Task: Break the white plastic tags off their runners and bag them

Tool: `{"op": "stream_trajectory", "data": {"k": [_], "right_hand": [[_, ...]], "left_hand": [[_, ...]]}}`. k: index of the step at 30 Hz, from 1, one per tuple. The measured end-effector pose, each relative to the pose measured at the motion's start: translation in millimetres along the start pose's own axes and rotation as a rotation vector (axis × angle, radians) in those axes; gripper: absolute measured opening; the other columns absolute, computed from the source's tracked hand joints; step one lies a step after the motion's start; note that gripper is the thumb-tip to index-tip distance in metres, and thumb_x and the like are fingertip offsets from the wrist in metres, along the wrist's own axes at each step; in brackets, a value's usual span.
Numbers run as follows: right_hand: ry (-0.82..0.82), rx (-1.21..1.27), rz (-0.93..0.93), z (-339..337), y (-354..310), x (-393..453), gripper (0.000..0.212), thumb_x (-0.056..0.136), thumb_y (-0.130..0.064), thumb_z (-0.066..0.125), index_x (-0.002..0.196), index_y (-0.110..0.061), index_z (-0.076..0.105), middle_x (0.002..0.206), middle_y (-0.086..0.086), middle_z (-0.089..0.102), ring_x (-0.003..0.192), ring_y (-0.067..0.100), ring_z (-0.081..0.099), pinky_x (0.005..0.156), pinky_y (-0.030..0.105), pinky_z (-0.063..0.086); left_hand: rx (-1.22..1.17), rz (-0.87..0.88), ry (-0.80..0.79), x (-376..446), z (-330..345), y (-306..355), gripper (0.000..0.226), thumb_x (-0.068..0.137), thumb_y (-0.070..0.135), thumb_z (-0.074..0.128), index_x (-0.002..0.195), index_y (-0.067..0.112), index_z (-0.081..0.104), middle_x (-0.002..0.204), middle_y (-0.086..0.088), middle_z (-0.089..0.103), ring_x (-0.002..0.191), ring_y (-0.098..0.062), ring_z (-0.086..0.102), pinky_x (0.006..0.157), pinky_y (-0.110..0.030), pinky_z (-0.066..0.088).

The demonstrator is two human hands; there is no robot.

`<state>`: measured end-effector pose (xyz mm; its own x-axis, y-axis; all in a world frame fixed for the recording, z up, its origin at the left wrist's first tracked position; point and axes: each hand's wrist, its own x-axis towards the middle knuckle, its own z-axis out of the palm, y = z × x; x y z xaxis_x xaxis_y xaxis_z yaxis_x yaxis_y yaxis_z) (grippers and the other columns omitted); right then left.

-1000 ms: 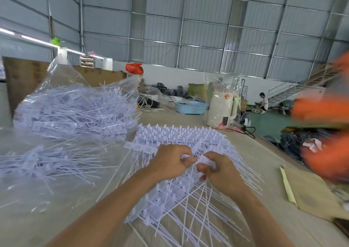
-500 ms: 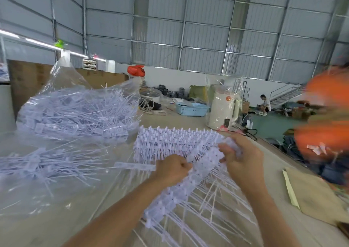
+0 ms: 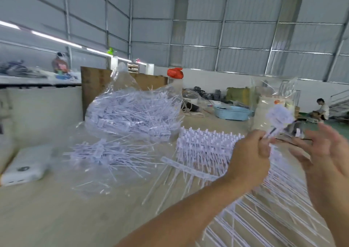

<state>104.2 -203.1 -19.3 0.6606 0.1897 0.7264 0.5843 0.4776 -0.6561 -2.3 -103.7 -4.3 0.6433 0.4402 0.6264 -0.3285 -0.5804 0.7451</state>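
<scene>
My left hand is raised above the table and grips a bunch of white plastic tags, their heads sticking up blurred above my fist. My right hand hovers just right of it, fingers spread and holding nothing. Under both hands lies a stack of white tags still on their runners, their long tails fanning toward me. A bare runner strip lies beside the stack. A clear plastic bag stuffed with loose tags sits at the back left, with a flatter clear bag of tags in front of it.
A white power bank lies at the table's left edge. A blue basin and a tall clear bag stand at the far end of the table. A brown board stands behind the bags. A person sits on the floor far right.
My view has swung to the left. My left hand has lifted with a bunch of tags in its grip, and my right hand has let go of the runner stack and opened.
</scene>
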Motion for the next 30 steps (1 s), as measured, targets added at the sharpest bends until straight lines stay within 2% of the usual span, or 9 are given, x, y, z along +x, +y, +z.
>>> {"op": "stream_trajectory", "data": {"k": [3, 6, 10, 16, 18, 22, 26, 28, 30], "right_hand": [[-0.084, -0.18, 0.062, 4.2, 7.6, -8.1, 0.058, 0.081, -0.068, 0.052, 0.126, -0.032, 0.049, 0.114, -0.005, 0.063, 0.095, 0.012, 0.066, 0.065, 0.018, 0.057], [-0.185, -0.356, 0.037, 15.7, 16.2, -19.4, 0.049, 0.08, -0.048, 0.055, 0.125, -0.03, 0.045, 0.113, -0.003, 0.057, 0.089, 0.012, 0.063, 0.066, 0.012, 0.053], [-0.303, -0.41, 0.071, 32.6, 21.4, -31.4, 0.054, 0.076, -0.035, 0.057, 0.127, -0.022, 0.044, 0.107, -0.004, 0.054, 0.081, 0.01, 0.059, 0.065, 0.008, 0.048], [-0.37, -0.505, 0.155, 35.0, 30.8, -37.7, 0.038, 0.085, -0.022, 0.06, 0.121, -0.022, 0.048, 0.1, -0.006, 0.056, 0.08, 0.012, 0.06, 0.06, 0.018, 0.048], [-0.374, -0.551, 0.171, 34.2, 32.8, -38.0, 0.033, 0.087, -0.016, 0.061, 0.118, -0.019, 0.051, 0.097, -0.005, 0.057, 0.079, 0.013, 0.061, 0.06, 0.022, 0.045], [-0.397, -0.626, 0.194, 30.5, 39.4, -38.1, 0.026, 0.09, -0.008, 0.059, 0.113, -0.016, 0.053, 0.088, -0.005, 0.06, 0.077, 0.008, 0.059, 0.06, 0.014, 0.041], [-0.492, -0.774, 0.224, 23.9, 48.7, -38.6, 0.021, 0.091, -0.004, 0.054, 0.11, -0.013, 0.057, 0.076, -0.001, 0.06, 0.067, 0.014, 0.054, 0.058, 0.013, 0.036], [-0.551, -0.818, 0.274, 22.0, 51.6, -40.8, 0.017, 0.092, -0.012, 0.055, 0.108, -0.016, 0.058, 0.08, 0.006, 0.063, 0.067, 0.016, 0.053, 0.056, 0.012, 0.035], [-0.62, -0.823, 0.317, 21.3, 53.7, -43.8, 0.015, 0.094, -0.021, 0.055, 0.108, -0.018, 0.057, 0.077, 0.007, 0.062, 0.061, 0.009, 0.05, 0.054, 0.011, 0.036]], "left_hand": [[0.079, 0.104, 0.259, 13.4, -60.3, -0.8, 0.021, 0.1, 0.011, 0.042, 0.102, 0.003, 0.061, 0.07, -0.001, 0.055, 0.056, -0.007, 0.043, 0.051, -0.021, 0.037], [0.489, 0.136, 0.3, 15.8, -141.1, -28.7, 0.018, 0.098, 0.011, 0.046, 0.095, 0.007, 0.064, 0.08, -0.008, 0.066, 0.071, -0.023, 0.06, 0.066, -0.035, 0.049], [1.043, -0.166, 0.246, 2.1, -244.1, -81.3, 0.02, 0.098, 0.018, 0.048, 0.103, 0.014, 0.067, 0.102, -0.008, 0.065, 0.102, -0.029, 0.059, 0.088, -0.036, 0.042], [1.481, -0.73, 0.013, -20.1, -317.8, -116.7, 0.031, 0.096, 0.02, 0.043, 0.122, 0.029, 0.057, 0.127, -0.003, 0.049, 0.122, -0.024, 0.046, 0.104, -0.043, 0.033], [1.505, -0.737, -0.012, -17.8, -311.6, -118.1, 0.034, 0.096, 0.023, 0.043, 0.13, 0.026, 0.052, 0.132, -0.005, 0.043, 0.125, -0.025, 0.042, 0.103, -0.043, 0.034], [1.258, -0.29, 0.114, -4.4, -253.2, -110.3, 0.029, 0.094, 0.016, 0.053, 0.121, 0.018, 0.062, 0.127, -0.009, 0.052, 0.12, -0.027, 0.049, 0.099, -0.039, 0.04], [0.873, -0.11, -0.27, 0.1, -171.6, -95.5, 0.03, 0.096, 0.003, 0.046, 0.118, 0.012, 0.064, 0.122, -0.009, 0.059, 0.113, -0.023, 0.055, 0.096, -0.028, 0.04], [0.912, -0.162, -0.431, 2.6, -145.4, -99.4, 0.041, 0.093, -0.002, 0.044, 0.127, 0.016, 0.058, 0.128, -0.005, 0.055, 0.116, -0.019, 0.052, 0.095, -0.026, 0.041], [1.052, -0.268, -0.454, 3.4, -133.1, -107.5, 0.048, 0.09, -0.001, 0.046, 0.134, 0.018, 0.051, 0.132, -0.006, 0.051, 0.119, -0.022, 0.05, 0.096, -0.031, 0.043]]}}
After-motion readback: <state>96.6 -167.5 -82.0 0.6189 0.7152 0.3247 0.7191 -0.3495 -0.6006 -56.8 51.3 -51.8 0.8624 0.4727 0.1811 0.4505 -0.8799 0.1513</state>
